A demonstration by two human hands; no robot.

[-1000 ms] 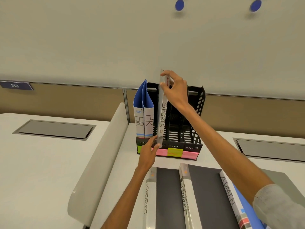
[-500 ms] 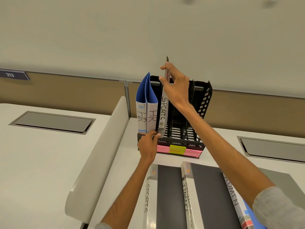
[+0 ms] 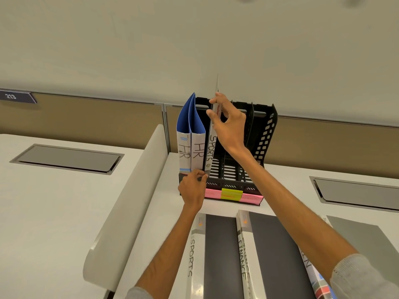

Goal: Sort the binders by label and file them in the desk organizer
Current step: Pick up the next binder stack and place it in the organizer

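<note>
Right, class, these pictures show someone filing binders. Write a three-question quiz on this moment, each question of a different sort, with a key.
1. True or false: two HR binders stand at the left end of the desk organizer.
2. Which label is on the upright binder gripped by the right hand? A FINANCE, B SPORTS, C ADMIN.
3. Fill in: the left hand pinches that binder at its ___ end.
Key: 1 true; 2 B; 3 bottom.
</note>
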